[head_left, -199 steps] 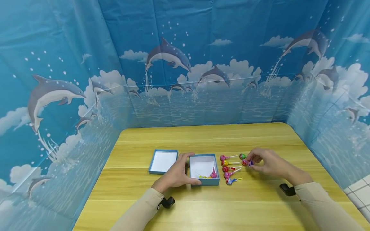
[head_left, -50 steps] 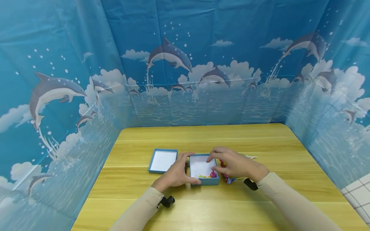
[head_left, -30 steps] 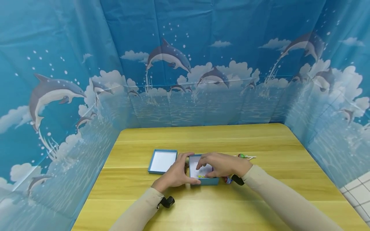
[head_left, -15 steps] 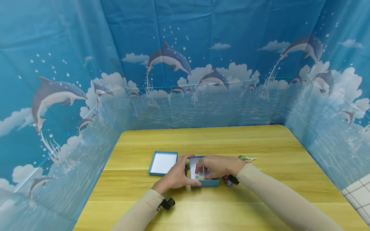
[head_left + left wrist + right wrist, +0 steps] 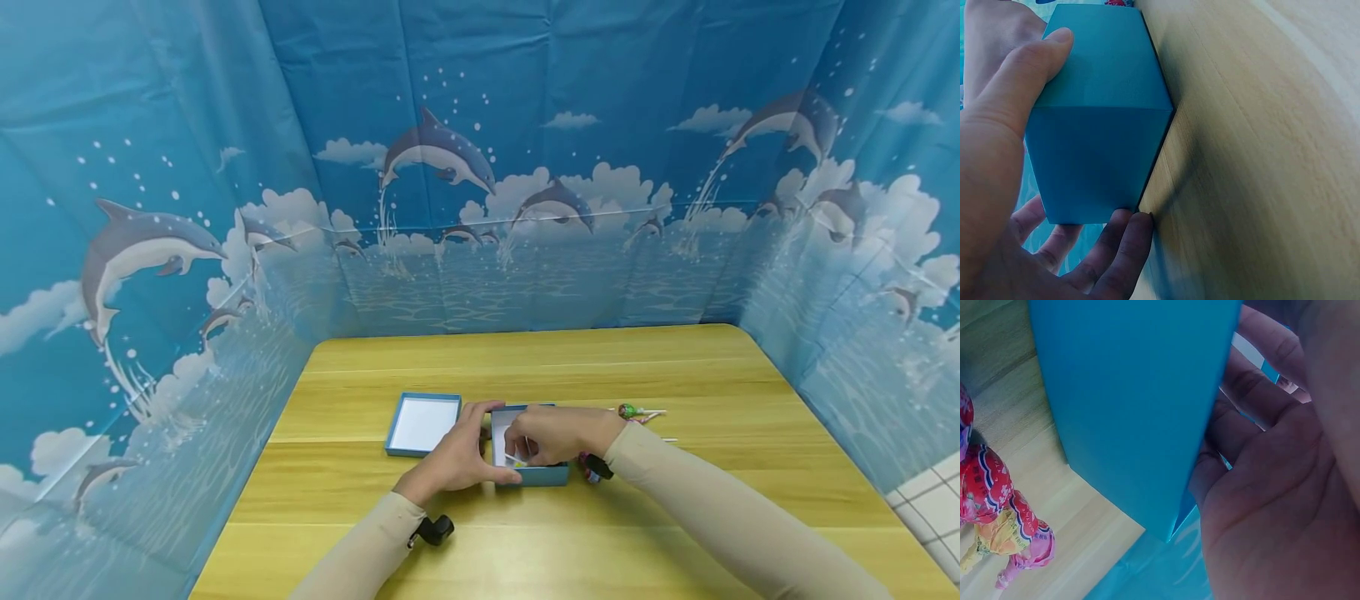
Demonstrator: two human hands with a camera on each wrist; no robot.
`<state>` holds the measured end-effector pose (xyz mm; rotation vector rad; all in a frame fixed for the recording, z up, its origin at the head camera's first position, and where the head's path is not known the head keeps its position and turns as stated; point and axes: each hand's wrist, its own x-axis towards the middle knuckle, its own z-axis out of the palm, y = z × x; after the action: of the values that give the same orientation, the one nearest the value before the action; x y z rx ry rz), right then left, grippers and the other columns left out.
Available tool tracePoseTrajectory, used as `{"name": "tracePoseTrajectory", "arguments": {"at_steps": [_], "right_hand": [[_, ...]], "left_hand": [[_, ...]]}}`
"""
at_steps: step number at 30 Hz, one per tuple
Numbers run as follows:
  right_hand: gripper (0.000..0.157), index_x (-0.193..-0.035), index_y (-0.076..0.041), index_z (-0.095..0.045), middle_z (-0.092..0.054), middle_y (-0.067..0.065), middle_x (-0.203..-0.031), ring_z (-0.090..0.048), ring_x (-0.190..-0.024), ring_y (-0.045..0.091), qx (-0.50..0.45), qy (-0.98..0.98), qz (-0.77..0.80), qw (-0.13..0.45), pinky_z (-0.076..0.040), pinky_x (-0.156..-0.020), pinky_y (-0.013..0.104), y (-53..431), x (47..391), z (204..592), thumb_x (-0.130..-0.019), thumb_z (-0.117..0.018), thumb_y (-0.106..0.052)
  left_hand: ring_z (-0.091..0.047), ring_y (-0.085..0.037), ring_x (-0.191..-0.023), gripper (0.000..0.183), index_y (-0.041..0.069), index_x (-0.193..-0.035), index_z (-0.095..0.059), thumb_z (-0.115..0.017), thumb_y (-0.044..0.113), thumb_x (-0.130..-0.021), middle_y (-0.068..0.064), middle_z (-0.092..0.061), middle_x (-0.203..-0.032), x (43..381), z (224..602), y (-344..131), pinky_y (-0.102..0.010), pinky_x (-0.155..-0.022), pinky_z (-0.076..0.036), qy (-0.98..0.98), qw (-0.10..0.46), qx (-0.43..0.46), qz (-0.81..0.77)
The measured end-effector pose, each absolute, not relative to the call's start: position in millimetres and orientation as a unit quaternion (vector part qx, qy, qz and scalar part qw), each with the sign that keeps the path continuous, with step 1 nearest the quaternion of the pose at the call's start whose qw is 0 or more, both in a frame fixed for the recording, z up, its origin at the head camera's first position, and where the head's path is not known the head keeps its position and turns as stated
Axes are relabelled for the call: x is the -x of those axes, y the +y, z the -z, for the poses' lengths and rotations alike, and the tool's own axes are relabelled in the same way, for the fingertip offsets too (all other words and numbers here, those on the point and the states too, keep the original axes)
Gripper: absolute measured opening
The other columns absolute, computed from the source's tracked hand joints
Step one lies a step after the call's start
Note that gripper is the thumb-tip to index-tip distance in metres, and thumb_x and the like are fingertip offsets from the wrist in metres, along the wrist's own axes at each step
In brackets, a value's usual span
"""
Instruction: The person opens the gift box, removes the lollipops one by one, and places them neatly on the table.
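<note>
My left hand point(image 5: 459, 454) grips the left side of an open blue box point(image 5: 543, 477), thumb on the front wall and fingers round the back. In the left wrist view the thumb presses one face of the box point(image 5: 1104, 156). My right hand point(image 5: 558, 433) reaches down inside the box with bent fingers. A white lollipop stick point(image 5: 513, 458) and a bit of yellow show by its fingertips; whether they pinch a lollipop is hidden. Just right of the box lie wrapped lollipops point(image 5: 589, 472), mostly covered by the right wrist. The right wrist view shows their red wrappers point(image 5: 988, 487).
The box's lid point(image 5: 423, 423) lies upturned to the left of the box. A green lollipop point(image 5: 626, 411) and several white sticks show beyond the right forearm. A dolphin-print curtain point(image 5: 480, 275) stands behind the wooden table point(image 5: 480, 367).
My right hand has left the lollipops at the right, crossed over the box and lowered into it, its fingers drawing closer together. The left hand has stayed on the box.
</note>
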<state>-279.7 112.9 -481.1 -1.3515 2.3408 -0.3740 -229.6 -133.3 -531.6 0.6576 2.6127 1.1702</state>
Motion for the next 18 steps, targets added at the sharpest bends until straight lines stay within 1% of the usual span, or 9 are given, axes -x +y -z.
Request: {"name": "tracePoseTrajectory", "arguments": {"at_steps": [8,14,18], "right_hand": [[0.016,-0.114,-0.018,-0.085,-0.083,-0.004,-0.101,-0.069,-0.083,-0.002,0.478,0.842,0.138,0.209,-0.061,-0.081,0.019,113.6,278.9,480.2,-0.107,-0.084,-0.004],[0.018,-0.105,-0.020,-0.085,-0.080,-0.009,-0.095,-0.064,-0.080,-0.004,0.470,0.847,0.138,0.206,-0.059,-0.078,0.019,113.5,278.5,482.4,-0.106,-0.084,-0.002],[0.019,-0.101,-0.020,-0.084,-0.078,-0.009,-0.092,-0.062,-0.077,-0.004,0.470,0.847,0.140,0.206,-0.058,-0.076,0.018,113.7,278.4,482.7,-0.106,-0.082,-0.001]], "left_hand": [[-0.063,-0.024,-0.127,0.116,0.026,-0.183,-0.033,-0.100,0.055,-0.093,-0.011,-0.048,-0.165,228.3,530.5,-132.9,-0.044,-0.107,-0.056,0.884,0.104,-0.222,-0.398],[-0.064,-0.023,-0.129,0.116,0.026,-0.183,-0.033,-0.100,0.053,-0.093,-0.010,-0.048,-0.163,228.0,529.9,-132.6,-0.043,-0.106,-0.058,0.882,0.106,-0.218,-0.404],[-0.064,-0.023,-0.127,0.116,0.026,-0.183,-0.033,-0.100,0.054,-0.093,-0.010,-0.048,-0.162,227.9,530.1,-132.7,-0.041,-0.104,-0.058,0.883,0.107,-0.218,-0.402]]}}
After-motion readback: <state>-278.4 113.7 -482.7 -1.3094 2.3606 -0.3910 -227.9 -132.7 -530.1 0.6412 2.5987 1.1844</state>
